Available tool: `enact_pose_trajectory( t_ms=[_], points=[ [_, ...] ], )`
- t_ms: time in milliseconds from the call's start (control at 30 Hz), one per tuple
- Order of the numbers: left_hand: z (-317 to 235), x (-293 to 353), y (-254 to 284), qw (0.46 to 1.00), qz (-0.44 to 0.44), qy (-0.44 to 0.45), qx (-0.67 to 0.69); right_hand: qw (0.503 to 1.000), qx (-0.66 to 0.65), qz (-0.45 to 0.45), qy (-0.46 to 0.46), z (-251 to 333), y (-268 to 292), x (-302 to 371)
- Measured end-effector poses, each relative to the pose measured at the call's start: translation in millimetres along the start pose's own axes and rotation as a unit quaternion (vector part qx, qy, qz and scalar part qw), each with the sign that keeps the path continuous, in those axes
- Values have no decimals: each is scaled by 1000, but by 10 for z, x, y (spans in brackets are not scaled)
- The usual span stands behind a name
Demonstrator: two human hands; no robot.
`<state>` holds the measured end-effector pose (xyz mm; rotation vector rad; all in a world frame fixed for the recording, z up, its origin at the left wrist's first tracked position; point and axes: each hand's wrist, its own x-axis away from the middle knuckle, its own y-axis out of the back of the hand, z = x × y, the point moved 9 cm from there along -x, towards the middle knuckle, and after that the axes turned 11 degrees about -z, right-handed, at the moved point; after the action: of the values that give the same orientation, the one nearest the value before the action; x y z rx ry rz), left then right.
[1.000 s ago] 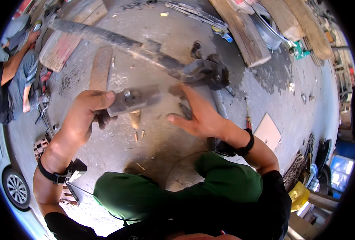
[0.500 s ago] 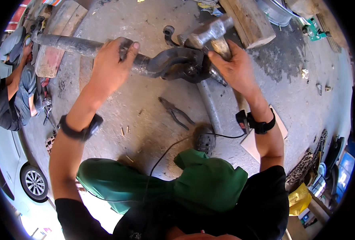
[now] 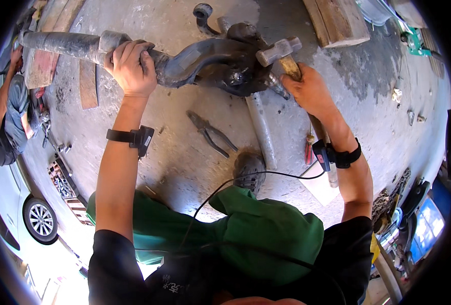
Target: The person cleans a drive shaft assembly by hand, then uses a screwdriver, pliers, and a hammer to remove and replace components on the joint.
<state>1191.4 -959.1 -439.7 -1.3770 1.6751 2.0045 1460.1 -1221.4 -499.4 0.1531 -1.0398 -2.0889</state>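
Observation:
A long dark metal axle (image 3: 192,61) lies across the far side of the floor, with a thick, greasy knuckle end at its right. My left hand (image 3: 132,66) is closed over its bar, just beside a raised collar. In my right hand (image 3: 312,90) is the wooden handle of a hammer (image 3: 279,51); its steel head is above the right end of the axle, and I cannot tell whether they touch. A bare metal stub (image 3: 277,85) sticks out of the knuckle beside my right fingers. Pliers (image 3: 211,133) lie on the floor nearer to me, jaws pointing away.
A metal pipe (image 3: 261,132) lies by my shoe (image 3: 249,172). A red-handled screwdriver (image 3: 309,148) is near my right forearm. Wooden blocks (image 3: 336,23) lie at the far right and far left. A co-worker (image 3: 7,114) sits at left by a car (image 3: 4,198). A cable crosses my lap.
The hammer has come down, its head nearer the knuckle's right end. My left hand stays on the bar, now next to the collar. The whole view has shifted a little.

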Motion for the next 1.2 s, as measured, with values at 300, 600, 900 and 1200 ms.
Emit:
enact_pose_trajectory(
  t_ms=[300,600,900,1200],
  points=[
    [15,11,5,1000,-15,11,4,999,42,4,17,49,-73,25],
    [31,27,19,999,-29,11,12,997,69,-4,22,80,84,-79],
    [36,42,24,999,-42,11,13,994,97,5,41,79,76,-87],
    [76,79,9,999,-31,27,7,996,76,42,29,166,-2,-60]
  ],
)
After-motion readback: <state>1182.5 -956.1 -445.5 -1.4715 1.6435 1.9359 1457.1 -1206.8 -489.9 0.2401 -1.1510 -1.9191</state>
